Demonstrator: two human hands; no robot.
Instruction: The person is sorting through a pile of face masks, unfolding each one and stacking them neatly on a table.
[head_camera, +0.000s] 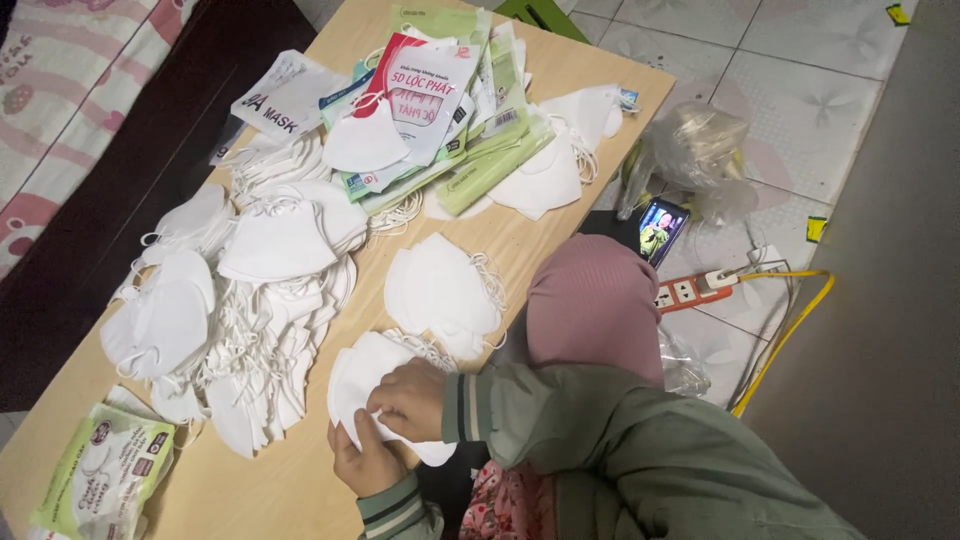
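Both hands, left hand (365, 458) and right hand (410, 398), pinch a white folded fabric face mask (360, 375) at the wooden bench (290, 480) edge, seemingly stacking; next needs alignment.

Flat green-and-white plastic mask packets (455, 110) heaped at table's far end; one green packet (105, 480) at near-left corner; small lit phone screen (662, 230) on floor beside table.

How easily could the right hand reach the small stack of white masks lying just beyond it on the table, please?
Probably easily: the small stack lies close to the right hand with nothing standing between, though its fingers now grip a mask.
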